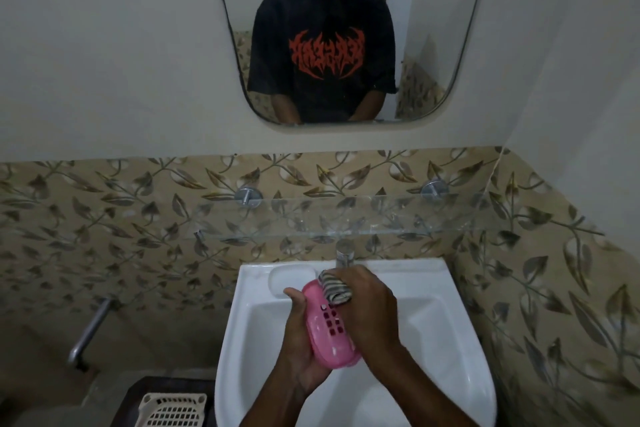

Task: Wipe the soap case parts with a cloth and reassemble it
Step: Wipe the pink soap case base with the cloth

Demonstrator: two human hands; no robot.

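Observation:
A pink soap case part (329,329) with a grid of square drain holes is held above the white sink (450,340). My left hand (298,333) grips it from below and from the left, thumb on its upper rim. My right hand (370,308) holds a striped black-and-white cloth (335,288) wrapped round its fingers and presses it on the upper end of the pink part. Any other part of the case is hidden or out of view.
A tap (344,253) stands at the back of the sink under a glass shelf (346,218). A mirror (329,31) hangs on the wall above. A beige slotted basket (173,409) sits low at the left, below a metal pipe (88,333).

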